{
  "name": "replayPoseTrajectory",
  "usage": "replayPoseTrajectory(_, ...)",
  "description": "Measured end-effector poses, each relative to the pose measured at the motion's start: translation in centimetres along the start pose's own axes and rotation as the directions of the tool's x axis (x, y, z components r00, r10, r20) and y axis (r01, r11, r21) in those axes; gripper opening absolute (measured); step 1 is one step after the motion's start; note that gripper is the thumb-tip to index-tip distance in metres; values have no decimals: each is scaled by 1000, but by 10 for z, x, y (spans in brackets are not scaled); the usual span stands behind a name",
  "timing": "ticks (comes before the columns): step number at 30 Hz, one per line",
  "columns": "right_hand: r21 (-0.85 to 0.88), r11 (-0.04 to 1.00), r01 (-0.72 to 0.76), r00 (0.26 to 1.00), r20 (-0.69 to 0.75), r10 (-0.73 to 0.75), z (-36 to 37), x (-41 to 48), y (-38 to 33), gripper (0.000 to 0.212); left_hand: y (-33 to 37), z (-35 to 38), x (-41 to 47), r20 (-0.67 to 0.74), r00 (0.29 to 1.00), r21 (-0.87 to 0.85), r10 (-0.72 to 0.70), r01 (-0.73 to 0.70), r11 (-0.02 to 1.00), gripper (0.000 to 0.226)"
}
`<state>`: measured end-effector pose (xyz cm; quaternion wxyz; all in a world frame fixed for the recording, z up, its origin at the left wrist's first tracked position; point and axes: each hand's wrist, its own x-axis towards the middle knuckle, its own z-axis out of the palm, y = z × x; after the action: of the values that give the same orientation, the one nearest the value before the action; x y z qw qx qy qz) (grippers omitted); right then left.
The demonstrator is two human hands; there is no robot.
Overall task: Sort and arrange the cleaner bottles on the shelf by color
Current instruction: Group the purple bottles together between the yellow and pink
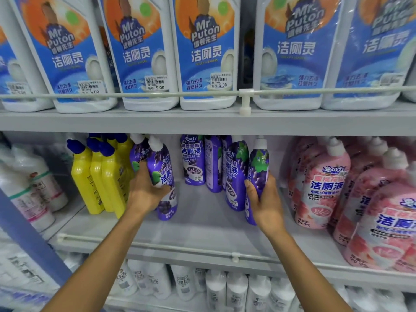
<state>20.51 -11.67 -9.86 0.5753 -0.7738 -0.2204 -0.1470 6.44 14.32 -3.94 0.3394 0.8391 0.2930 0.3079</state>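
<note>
Mid-shelf (202, 212), left grip (146, 194) clasps left bottle (162, 167), right grip (267, 203) right bottle (258, 167)

Shelf (202, 228) with yellow bottles (108, 176), purple bottles (193, 163), pink bottles (322, 188)

We grip a purple bottle (162, 174) with our left hand (144, 192) and another purple bottle (257, 174) with our right hand (266, 200), between yellow bottles (99, 176) and pink bottles (324, 183)

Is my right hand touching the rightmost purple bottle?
Touching. The head view shows the right hand with its fingers curled round the rightmost purple bottle.
</note>
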Motion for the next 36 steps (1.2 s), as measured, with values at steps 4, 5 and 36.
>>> replayPoseTrajectory(4,-9,1000,-16,1000,9,16,-1,0,1,43,-4,-6,6,1,1000,15,-1,1,1000,55)
replayPoseTrajectory(5,-12,1000,-21,1000,11,21,-1,0,1,44,-4,-8,9,-5,1000,28,-6,6,1000,57)
replayPoseTrajectory(36,63,997,-50,990,133,41,-12,2,4,59,82,132,-31,227,940,-415,256,-144,898,103)
